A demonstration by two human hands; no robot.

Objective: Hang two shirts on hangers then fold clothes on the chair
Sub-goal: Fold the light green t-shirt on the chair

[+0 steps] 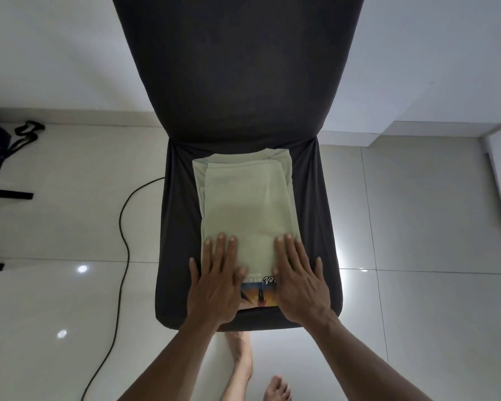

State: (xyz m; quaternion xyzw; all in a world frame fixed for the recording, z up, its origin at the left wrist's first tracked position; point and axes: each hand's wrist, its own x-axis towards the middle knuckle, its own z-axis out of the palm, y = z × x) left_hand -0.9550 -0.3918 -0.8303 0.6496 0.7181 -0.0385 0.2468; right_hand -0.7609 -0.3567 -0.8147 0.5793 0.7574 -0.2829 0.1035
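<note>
Folding well along: pale green shirt [243,204] folded lengthwise mid chair [174,227] seat, reaching front edge; left hand [216,287], right hand [300,282] pressing flat, fingers straight, gripping nothing; hangers unseen

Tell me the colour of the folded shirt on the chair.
Pale green shirt, with a colourful print at its near edge; head view.

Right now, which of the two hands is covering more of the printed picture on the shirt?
The left hand: its fingers overlap the left part of the coloured print on the pale green shirt. The right hand only meets the print's right edge.
</note>
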